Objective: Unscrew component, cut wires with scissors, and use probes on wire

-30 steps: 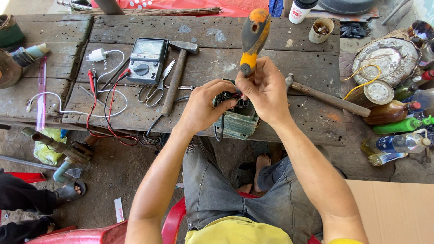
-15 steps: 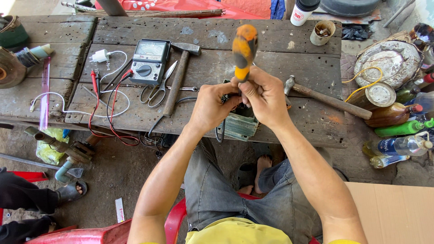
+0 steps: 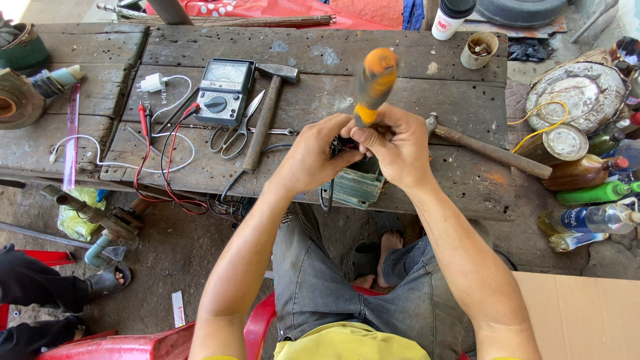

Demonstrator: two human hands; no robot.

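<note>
Seated worker at a wooden bench, seen from above. The right hand has its grip closed around the yellow-and-grey handle of a screwdriver, which stands nearly upright with its tip hidden between the two hands. The left hand has its fingers curled tight on the top of a small greenish transformer, which sits at the near edge of the bench, just in front of the worker's knees; the part under the fingers cannot be made out.

Left of the hands lie a claw hammer, a pair of scissors and an analogue multimeter with red and black probe leads. A white cable with plug lies further left. A second hammer lies just right of the right hand.

Containers: a small open tin at the far edge of the bench holds small brownish parts, too small to tell apart; beside it stands a white capped cup. To the right, off the bench, a round lidded tin has a yellow wire over it; near it lie a brown bottle, a green bottle and a clear plastic bottle, contents unclear.
</note>
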